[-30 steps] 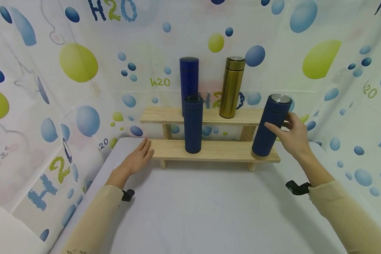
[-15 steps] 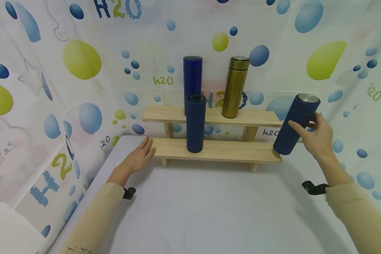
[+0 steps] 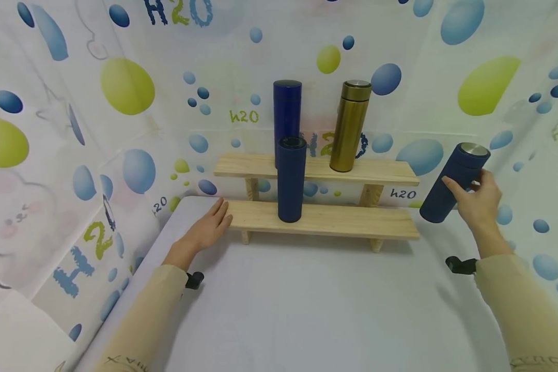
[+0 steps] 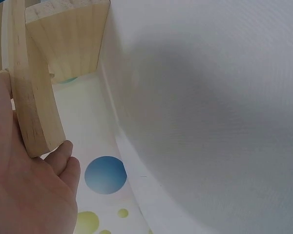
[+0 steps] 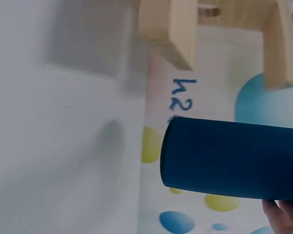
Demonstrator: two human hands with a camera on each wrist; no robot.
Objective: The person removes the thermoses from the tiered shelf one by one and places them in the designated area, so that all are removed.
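My right hand [image 3: 480, 204] grips a dark blue thermos flask [image 3: 451, 188] with a steel-topped lid, thumb on its near side. The flask tilts, its top leaning right, beyond the right end of the two-tier wooden shelf [image 3: 353, 219]. In the right wrist view the flask [image 5: 229, 158] lies across the frame with fingertips [image 5: 283, 214] below it. My left hand [image 3: 206, 227] rests against the left end of the lower board, fingers extended. The left wrist view shows that hand [image 4: 31, 190] with the board's end [image 4: 41, 126] against it.
On the lower board stands another dark blue flask [image 3: 291, 181]. The upper board bears a glossy blue flask [image 3: 287, 108] and a gold flask [image 3: 350, 126]. A white cloth [image 3: 307, 299] covers the table, and a patterned sheet [image 3: 232, 62] hangs behind.
My right hand has lifted the dark blue flask off the lower board's right end and carried it right, tilting it further. My left hand keeps its place at the shelf's left end.
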